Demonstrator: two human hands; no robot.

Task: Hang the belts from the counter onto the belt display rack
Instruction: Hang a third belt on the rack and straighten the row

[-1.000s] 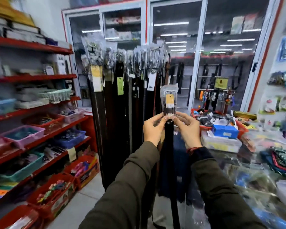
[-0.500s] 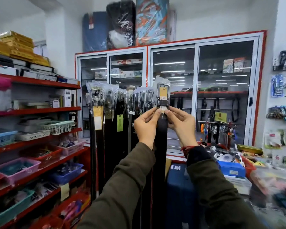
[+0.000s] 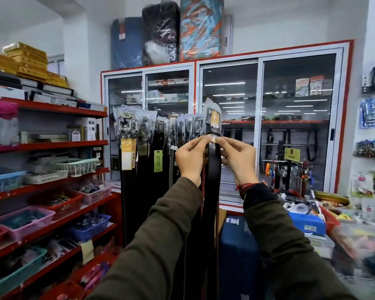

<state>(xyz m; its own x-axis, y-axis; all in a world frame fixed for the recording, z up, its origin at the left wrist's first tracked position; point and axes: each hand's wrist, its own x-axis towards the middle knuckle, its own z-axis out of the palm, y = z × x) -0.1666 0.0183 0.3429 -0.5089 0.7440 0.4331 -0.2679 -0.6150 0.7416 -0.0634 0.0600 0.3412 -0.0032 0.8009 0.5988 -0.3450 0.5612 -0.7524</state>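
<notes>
Head view: both hands are raised at chest height in front of the belt display rack (image 3: 160, 135), where a row of dark belts hangs with buckles wrapped in clear plastic. The left hand (image 3: 189, 158) and the right hand (image 3: 239, 158) each pinch a black belt (image 3: 213, 169) just below its buckle, thumbs and forefingers pressed together on the strap from either side; the grip of each hand is closed on the belt. The belt's buckle (image 3: 212, 118), sleeved in clear plastic with a yellow tag, stands upright above the fingertips at the right end of the hanging row, level with the neighbouring buckles. Whether it is hooked on the rack cannot be told. The strap hangs straight down between the two dark green sleeves. Red shelves (image 3: 52, 146) with plastic baskets stand to the left. A glass-fronted cabinet (image 3: 258, 126) with a red frame stands behind the rack, with wrapped bundles stacked on top. The tabletop (image 3: 355, 232) at lower right, carrying assorted goods, is blurred. A blue suitcase (image 3: 236, 256) stands below the hands.
</notes>
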